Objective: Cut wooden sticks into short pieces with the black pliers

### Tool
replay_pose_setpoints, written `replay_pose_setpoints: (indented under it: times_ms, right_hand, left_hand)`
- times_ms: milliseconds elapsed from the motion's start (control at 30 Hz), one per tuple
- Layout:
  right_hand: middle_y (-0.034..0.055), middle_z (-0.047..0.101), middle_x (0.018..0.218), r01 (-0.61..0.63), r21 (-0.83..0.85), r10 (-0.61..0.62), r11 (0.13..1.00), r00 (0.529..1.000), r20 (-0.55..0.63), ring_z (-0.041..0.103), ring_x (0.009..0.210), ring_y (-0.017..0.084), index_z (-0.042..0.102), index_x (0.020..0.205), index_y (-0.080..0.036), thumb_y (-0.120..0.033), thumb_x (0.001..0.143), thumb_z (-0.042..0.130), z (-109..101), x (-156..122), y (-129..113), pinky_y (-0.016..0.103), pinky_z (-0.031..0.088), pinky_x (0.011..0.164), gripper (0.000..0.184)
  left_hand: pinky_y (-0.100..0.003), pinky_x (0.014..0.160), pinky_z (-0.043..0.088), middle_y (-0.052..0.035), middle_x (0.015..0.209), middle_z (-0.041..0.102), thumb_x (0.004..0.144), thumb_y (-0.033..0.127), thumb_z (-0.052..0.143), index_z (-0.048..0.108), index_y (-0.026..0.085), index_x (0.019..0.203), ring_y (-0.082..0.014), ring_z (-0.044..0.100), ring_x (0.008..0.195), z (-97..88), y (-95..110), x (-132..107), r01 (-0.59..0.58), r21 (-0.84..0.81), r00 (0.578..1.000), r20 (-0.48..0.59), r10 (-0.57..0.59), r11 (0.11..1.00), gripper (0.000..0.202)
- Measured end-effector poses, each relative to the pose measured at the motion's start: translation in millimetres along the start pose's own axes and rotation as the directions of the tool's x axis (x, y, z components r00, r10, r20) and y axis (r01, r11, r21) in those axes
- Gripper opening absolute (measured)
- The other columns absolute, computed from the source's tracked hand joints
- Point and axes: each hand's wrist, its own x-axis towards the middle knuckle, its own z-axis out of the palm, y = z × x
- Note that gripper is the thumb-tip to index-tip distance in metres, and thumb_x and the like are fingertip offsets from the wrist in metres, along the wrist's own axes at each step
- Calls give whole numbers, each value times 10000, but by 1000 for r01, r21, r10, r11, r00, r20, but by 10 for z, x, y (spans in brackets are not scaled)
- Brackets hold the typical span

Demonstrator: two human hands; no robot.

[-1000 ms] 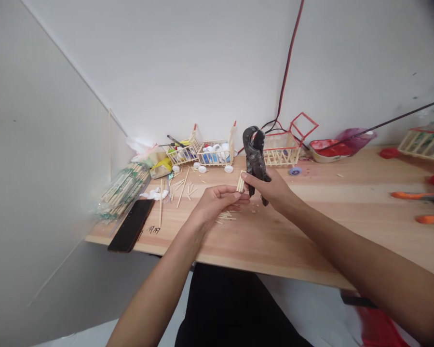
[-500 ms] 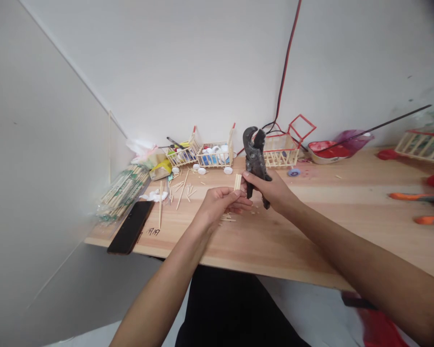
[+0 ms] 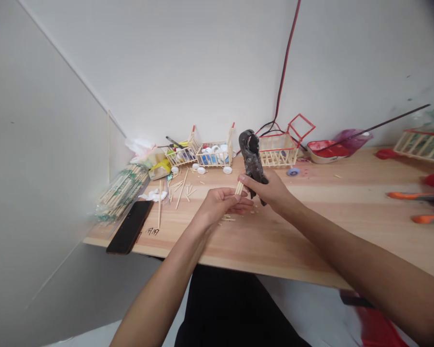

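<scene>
Between the thumb and fingers of my left hand (image 3: 224, 201) stand a few short wooden sticks (image 3: 239, 188), held upright side by side. My right hand (image 3: 271, 188) is closed round the handles of a black pipe cutter (image 3: 252, 156), its curved jaw pointing up and away from me. The right thumb reaches the tops of the sticks. On the tabletop under my left hand lie several short cut sticks (image 3: 227, 218), partly hidden by the hand.
Small wooden-stick carts (image 3: 214, 156) line the wall. At left are a phone (image 3: 130, 227), bagged chopsticks (image 3: 125, 190) and loose sticks (image 3: 183, 189). A red paint tub (image 3: 325, 152) stands at the back right; orange-handled pliers (image 3: 412, 196) lie at the right edge.
The pipe cutter has tilted and shifted slightly left. My right thumb has moved onto the stick tops, and the sticks now lean a little right.
</scene>
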Motion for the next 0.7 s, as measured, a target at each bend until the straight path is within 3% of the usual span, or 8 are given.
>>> replay_pose_setpoints:
  times_ms: [167,333,433,500,567,600,667,700]
  right_hand:
    - [-9,531,565,-32,143,46,989,995,-94,481,471,107,544,644,-181,-586,696,721,-2,27,27,227,358,393,445]
    - [-8,533,571,-57,238,81,970,992,-94,490,486,109,560,656,-179,-574,658,771,11,47,38,234,398,414,448]
    - [-10,532,559,-56,235,76,970,994,-78,488,478,106,568,647,-177,-554,683,765,20,52,60,231,391,416,427]
    - [-10,531,557,-46,242,67,969,995,-79,491,483,104,565,629,-176,-543,687,768,23,58,78,232,401,430,424]
    - [-12,530,559,-37,254,61,966,994,-90,492,487,103,564,625,-176,-539,685,771,26,68,96,233,409,437,422]
    - [-13,529,560,-33,257,60,966,993,-97,489,485,102,562,626,-176,-540,686,769,27,73,104,233,410,436,423]
    - [-16,527,561,-29,256,59,966,992,-110,482,481,99,556,626,-177,-544,690,762,30,80,117,232,410,431,425]
    - [-16,528,563,-29,254,60,967,992,-114,482,481,99,555,629,-178,-545,692,759,31,81,123,232,411,430,425]
  left_hand:
    - [-334,771,536,-166,920,755,706,435,777,661,93,944,-243,734,830,-68,-29,-82,-18,12,998,-54,19,1000,432]
    - [-299,679,540,-108,756,741,696,473,770,646,111,825,-181,702,643,-326,78,-150,-90,106,974,-199,110,990,403]
    - [-236,564,482,-29,606,676,711,498,739,628,137,753,-113,606,500,-576,233,-183,-163,238,906,-348,240,957,380]
    - [-218,474,397,18,496,588,764,517,668,599,156,692,-88,493,402,-765,338,-204,-171,389,820,-453,349,905,375]
    - [-231,452,343,38,414,493,830,513,578,562,172,616,-92,418,365,-964,416,-225,-82,606,713,-519,472,791,403]
    - [-240,473,347,34,396,462,854,499,541,546,177,575,-103,421,379,-1064,440,-233,-4,722,662,-517,543,692,426]
    - [-264,570,399,5,442,499,872,431,516,575,175,569,-143,507,485,-1253,454,-241,152,887,629,-427,650,436,400]
    - [-284,635,428,-17,523,571,861,377,525,627,172,638,-173,564,575,-1338,446,-239,190,929,650,-361,669,318,319]
